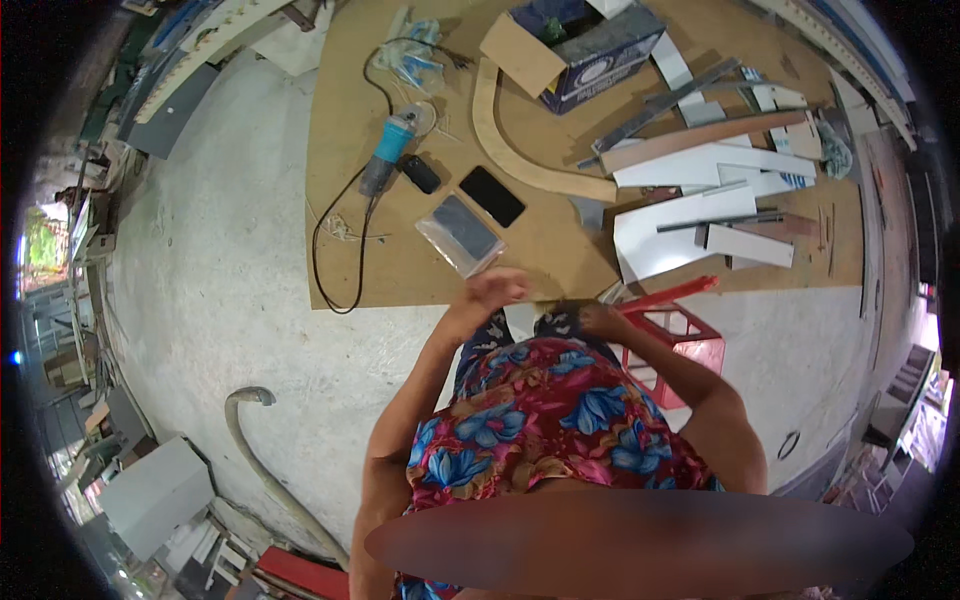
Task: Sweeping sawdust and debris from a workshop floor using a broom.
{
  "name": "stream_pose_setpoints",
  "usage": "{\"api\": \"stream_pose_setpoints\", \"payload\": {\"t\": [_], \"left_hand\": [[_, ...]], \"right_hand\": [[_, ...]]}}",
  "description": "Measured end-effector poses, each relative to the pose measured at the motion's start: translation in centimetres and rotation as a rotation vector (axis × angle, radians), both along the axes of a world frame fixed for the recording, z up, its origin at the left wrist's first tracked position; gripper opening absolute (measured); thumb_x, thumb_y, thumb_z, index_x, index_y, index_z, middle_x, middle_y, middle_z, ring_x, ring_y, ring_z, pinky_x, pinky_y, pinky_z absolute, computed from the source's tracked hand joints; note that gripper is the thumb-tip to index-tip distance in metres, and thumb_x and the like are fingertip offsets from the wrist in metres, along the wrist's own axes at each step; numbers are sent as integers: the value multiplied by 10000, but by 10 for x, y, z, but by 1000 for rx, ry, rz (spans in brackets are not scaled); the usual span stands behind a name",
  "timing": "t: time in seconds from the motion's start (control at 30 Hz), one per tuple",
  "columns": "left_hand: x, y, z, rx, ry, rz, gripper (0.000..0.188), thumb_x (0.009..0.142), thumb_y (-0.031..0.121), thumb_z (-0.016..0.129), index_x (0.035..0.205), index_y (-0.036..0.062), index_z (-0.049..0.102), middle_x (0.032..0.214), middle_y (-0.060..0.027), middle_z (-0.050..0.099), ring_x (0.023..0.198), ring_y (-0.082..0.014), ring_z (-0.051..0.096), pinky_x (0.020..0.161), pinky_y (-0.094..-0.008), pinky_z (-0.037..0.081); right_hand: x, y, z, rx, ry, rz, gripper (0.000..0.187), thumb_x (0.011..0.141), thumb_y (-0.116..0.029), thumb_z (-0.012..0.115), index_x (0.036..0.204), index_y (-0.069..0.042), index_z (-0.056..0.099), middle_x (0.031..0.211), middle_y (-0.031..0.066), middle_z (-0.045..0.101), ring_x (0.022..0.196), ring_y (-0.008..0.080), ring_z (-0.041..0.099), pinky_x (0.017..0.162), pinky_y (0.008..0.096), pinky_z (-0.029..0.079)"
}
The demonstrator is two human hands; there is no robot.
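My left hand (497,288) is at the near edge of the brown table, its fingers apart and nothing visible in them. Just beyond it lies a clear plastic sleeve (434,231) with a dark flat rectangle (462,226) inside. A black smartphone (492,196) rests to the right of the sleeve. My right hand (603,322) is low by my thigh, below the table edge, with its fingers curled; what they hold, if anything, is hidden. Close to that hand stands a red plastic stool (706,352), partly covered by my forearm.
A blue angle grinder (390,145) with its cord lies on the table (560,235) at left, beside a black block (420,174). A curved wooden strip (492,130), an open cardboard box (605,68) and white offcuts (672,230) lie further back and right. A hose (245,440) crosses the floor.
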State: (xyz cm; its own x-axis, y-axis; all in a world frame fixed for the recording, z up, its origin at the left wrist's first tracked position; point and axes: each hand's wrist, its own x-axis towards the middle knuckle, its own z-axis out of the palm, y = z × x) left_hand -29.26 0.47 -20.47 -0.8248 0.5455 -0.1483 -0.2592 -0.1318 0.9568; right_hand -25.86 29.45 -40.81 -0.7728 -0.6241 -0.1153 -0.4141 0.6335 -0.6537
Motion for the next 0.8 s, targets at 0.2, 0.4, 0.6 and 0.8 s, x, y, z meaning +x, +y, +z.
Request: {"api": "stream_pose_setpoints", "payload": {"t": [0.2,0.4,0.6,0.8], "left_hand": [[32,68,189,313,783,-896,341,804,91,458,1141,44,439,1140,-154,443,1103,-295,360,895,-401,306],[76,88,194,543,866,-1149,348,752,103,513,1087,19,472,1208,-169,354,1160,-330,271,940,-433,227],[62,74,201,587,526,-1240,366,760,58,455,1111,-40,434,1229,-198,333,1181,-345,240,990,-459,146],[62,80,190,762,607,-1232,240,781,130,494,969,-11,545,1175,-183,400,1138,-332,303,949,-458,210]], "right_hand": [[12,39,-5,96,80,-212,268,731,-281,526,877,-59,554,837,137,571,763,296,552,656,394,439],[-7,36,-35,62,-46,-458,283,663,-254,614,895,-99,569,803,146,592,738,292,583,622,370,469],[-14,41,-57,35,59,-437,281,650,-239,622,872,-75,575,787,131,597,706,272,589,615,360,473],[-11,53,-74,-91,156,-363,247,651,-225,605,854,-86,580,780,123,593,729,266,579,616,350,466]]}}
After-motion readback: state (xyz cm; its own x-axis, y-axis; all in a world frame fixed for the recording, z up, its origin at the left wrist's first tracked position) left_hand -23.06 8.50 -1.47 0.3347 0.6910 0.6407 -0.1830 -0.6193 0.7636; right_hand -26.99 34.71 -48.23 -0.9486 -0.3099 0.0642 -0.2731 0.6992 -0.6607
